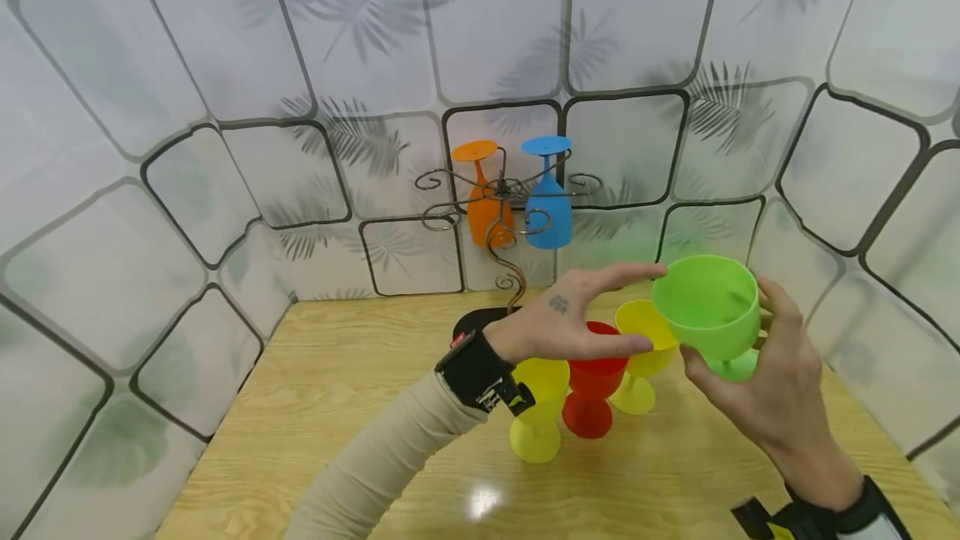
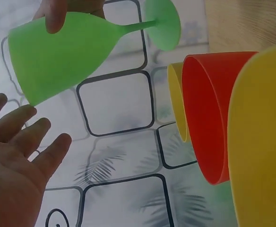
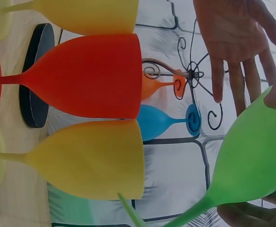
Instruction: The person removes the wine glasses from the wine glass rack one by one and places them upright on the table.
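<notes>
My right hand grips a green plastic goblet round its bowl, raised over the right side of the table. The goblet is tilted, its mouth facing up and toward me in the head view. Beside its rim my left hand reaches across with fingers extended and thumb apart. In the left wrist view those fingertips lie at the rim; whether they touch it I cannot tell. Below stand a yellow goblet, a red goblet and another yellow goblet, all upright.
Behind the standing goblets is a curled metal rack on a round black base. An orange goblet and a blue goblet hang upside down from it. Patterned walls enclose the wooden table.
</notes>
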